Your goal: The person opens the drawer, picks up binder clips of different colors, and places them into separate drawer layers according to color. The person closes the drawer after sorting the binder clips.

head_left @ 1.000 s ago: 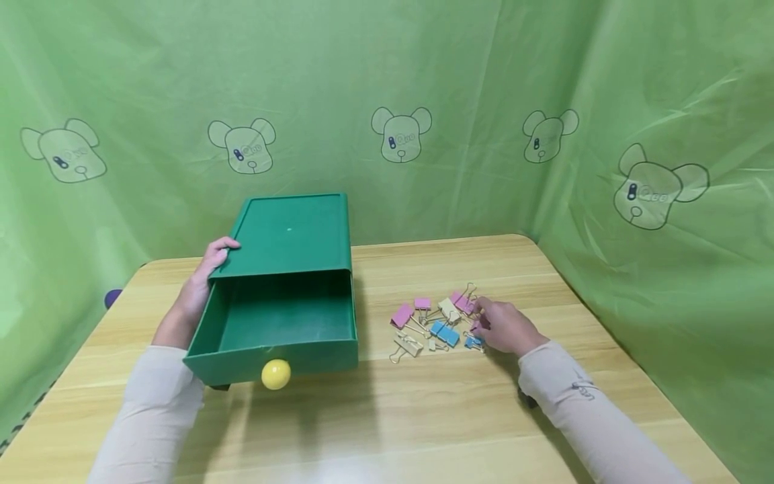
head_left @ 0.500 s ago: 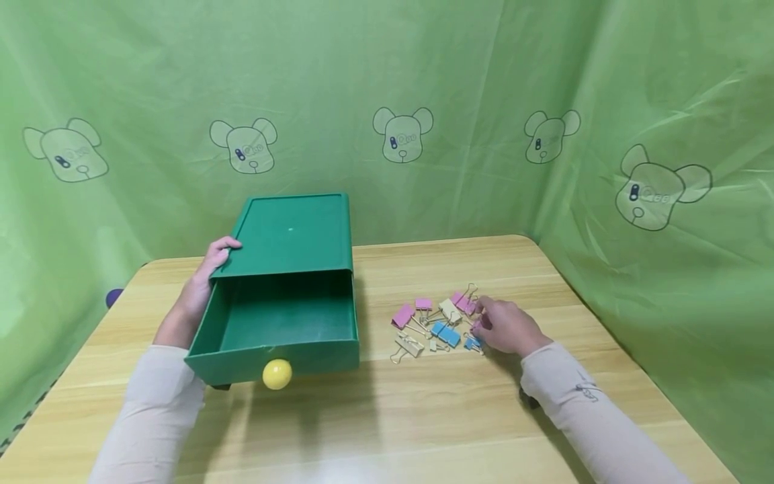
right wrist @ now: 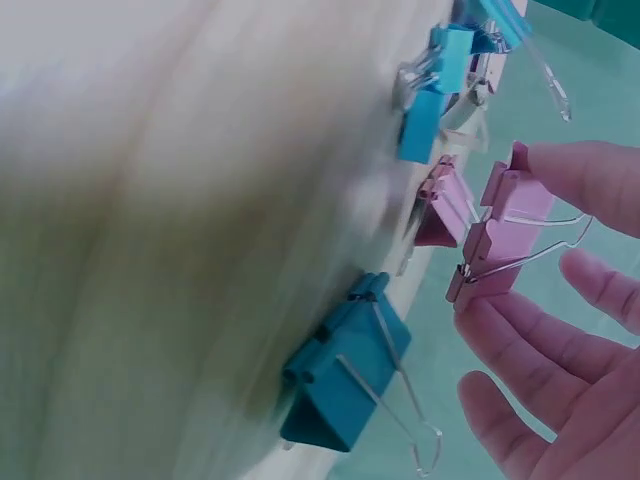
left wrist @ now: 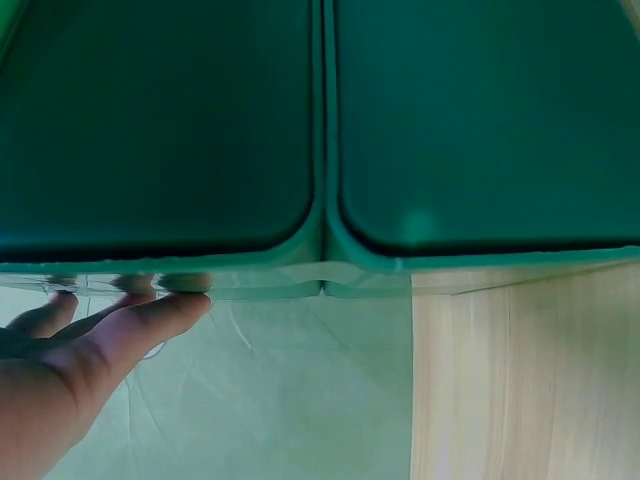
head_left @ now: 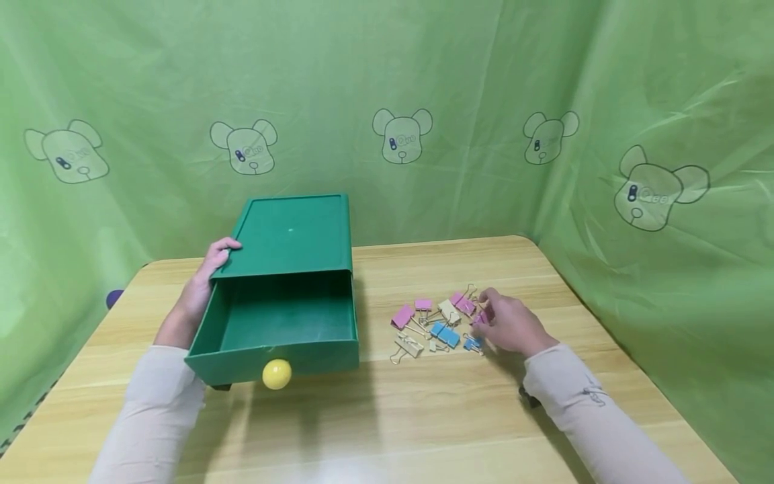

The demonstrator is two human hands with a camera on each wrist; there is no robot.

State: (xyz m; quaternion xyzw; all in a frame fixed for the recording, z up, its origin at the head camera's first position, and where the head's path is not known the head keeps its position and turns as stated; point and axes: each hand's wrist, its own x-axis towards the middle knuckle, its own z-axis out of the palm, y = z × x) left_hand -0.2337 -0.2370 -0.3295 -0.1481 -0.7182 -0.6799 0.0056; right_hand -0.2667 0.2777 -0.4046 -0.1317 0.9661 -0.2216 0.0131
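Left of centre we see a smooth plastic drawer box [head_left: 290, 235] with a soft sheen and a glossy yellow knob [head_left: 277, 374]. Right of centre, the binder clips [head_left: 445, 335] look like painted metal with shiny wire handles [right wrist: 535, 258]. We find wood grain on the smooth tabletop [head_left: 423, 417], creased sheeting [head_left: 459, 67] across the top and matt cloth sleeves [head_left: 151, 410] below.

Both arms [head_left: 151, 410] stretched forward, left hand [head_left: 204, 279] — fingers [left wrist: 150, 325] mostly straight, right hand [head_left: 512, 324] — thumb [right wrist: 590, 178] opposing fingertips [right wrist: 483, 322]
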